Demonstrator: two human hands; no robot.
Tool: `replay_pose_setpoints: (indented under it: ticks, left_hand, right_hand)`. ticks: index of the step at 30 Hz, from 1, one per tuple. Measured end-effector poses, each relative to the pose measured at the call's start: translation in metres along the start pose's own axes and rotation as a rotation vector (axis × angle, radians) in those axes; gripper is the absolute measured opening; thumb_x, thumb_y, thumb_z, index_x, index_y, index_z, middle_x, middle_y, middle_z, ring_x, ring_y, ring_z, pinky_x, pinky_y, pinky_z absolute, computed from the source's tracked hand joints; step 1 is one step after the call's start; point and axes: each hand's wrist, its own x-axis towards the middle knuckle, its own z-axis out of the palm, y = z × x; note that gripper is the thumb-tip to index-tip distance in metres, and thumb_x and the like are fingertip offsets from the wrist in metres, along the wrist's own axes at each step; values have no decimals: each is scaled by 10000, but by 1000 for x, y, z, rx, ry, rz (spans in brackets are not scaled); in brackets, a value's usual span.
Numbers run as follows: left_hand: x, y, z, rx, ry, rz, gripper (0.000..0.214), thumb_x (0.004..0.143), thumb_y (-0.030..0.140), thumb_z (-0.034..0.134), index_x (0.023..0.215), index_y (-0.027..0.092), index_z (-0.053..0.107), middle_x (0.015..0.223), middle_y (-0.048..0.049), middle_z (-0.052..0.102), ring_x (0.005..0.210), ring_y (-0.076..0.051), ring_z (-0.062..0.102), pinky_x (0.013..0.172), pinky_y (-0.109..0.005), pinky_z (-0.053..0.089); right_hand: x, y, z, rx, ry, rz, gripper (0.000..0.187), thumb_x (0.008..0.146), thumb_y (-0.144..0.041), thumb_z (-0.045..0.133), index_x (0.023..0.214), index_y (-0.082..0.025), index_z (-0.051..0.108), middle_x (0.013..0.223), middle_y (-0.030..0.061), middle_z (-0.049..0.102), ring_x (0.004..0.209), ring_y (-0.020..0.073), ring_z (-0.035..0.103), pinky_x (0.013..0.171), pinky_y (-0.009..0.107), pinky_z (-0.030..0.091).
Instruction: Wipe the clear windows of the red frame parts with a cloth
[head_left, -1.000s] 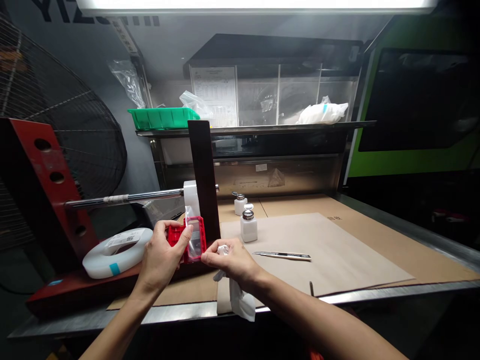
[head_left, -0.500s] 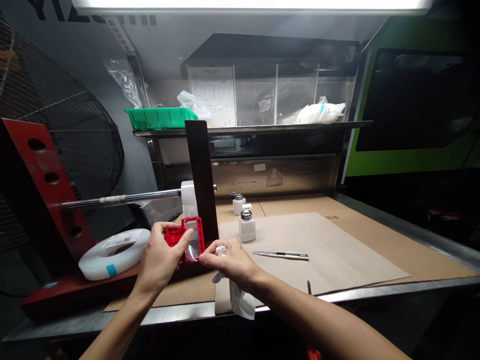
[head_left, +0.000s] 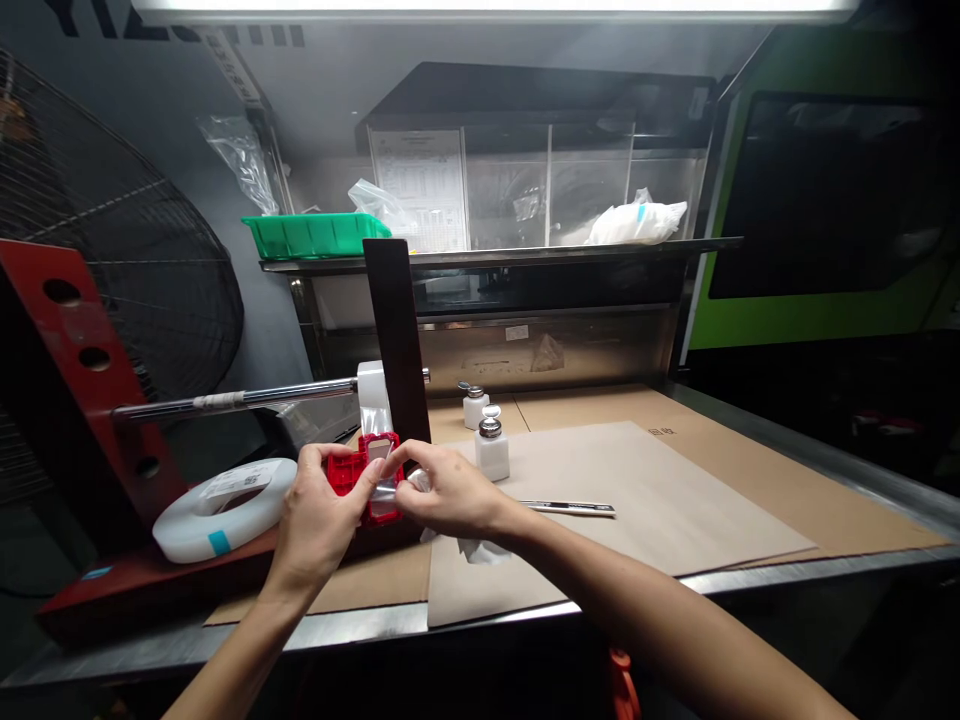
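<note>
My left hand [head_left: 319, 515] is closed on a red plastic frame-like part [head_left: 346, 472], with the thumb pressed on its front. Clear film [head_left: 383, 494] lies over the part's window. Just behind the part, a roll of film [head_left: 372, 383] hangs on a metal rod; whether its strip joins the film on the part I cannot tell. My right hand [head_left: 454, 487] holds a crumpled white wipe [head_left: 484, 551], mostly hidden under the palm. Its index fingertip touches the upper part of the window, near my left thumb.
A dark upright [head_left: 397, 330] stands behind the part. To the left lies a big film roll [head_left: 176, 522]. Behind my right hand are two white pump bottles [head_left: 492, 455] [head_left: 475, 408] and a craft knife [head_left: 576, 509] on brown paper [head_left: 637, 510]. A green bin [head_left: 319, 236] sits on the shelf.
My right hand has moved up from the part's lower corner to the upper window, index finger now extended onto it. The wipe has risen with it from the table edge.
</note>
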Motion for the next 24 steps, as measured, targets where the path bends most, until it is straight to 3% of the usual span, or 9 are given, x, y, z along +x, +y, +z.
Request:
replay_pose_setpoints:
  ticks: [4,8,12,17,19,21,24]
  left_hand:
    - [-1,2,-1,33,16,41,418,659,539,639,903,244,471,800,-18,591,705,-262,621,626,-373,482]
    - [-2,2,-1,38,2,45,402,697,572,589,906,251,469,766,-11,588,638,-248,609,583,-361,469]
    - [-1,0,0,16,-19,46,296,822,540,410,890,256,460,686,10,570,501,-198,569,500,-321,448]
    - [-1,-4,0,21,-6,45,226,830,471,415,886,255,452,698,2,581,474,-191,551,454,-306,426]
    - [-1,-4,0,23,-2,42,222,827,467,418,884,255,454,692,0,584,473,-195,552,449,-308,423]
    - [-1,-3,-1,22,1,37,225,823,469,423,883,255,457,679,2,584,471,-199,557,446,-310,425]
    - [-2,0,-3,9,4,27,225,825,471,432,887,257,460,632,16,567,460,-201,569,445,-310,440]
  right_hand:
    - [4,1,0,-41,-151,38,119,696,-163,577,798,-184,635,599,-53,513,558,91,466,525,196,373]
    - [3,5,0,-71,-267,37,165,696,-172,577,845,-178,646,743,-10,600,701,127,546,625,216,430]
    - [3,4,-1,-137,-296,55,173,702,-189,585,866,-179,640,816,11,626,763,148,569,648,225,444]
    - [1,2,-3,-226,-286,-34,249,721,-191,550,950,-193,647,818,8,637,748,144,570,657,224,445]
    - [-2,1,-3,-339,-209,-115,427,741,-209,520,1165,-205,575,784,7,646,694,154,572,643,248,446]
    - [-4,2,0,-533,-146,-167,640,760,-230,491,1385,-181,363,740,29,661,621,187,580,589,288,443]
    - [-3,4,8,-818,-132,-224,796,764,-204,479,1470,-93,130,722,99,688,554,244,602,503,323,422]
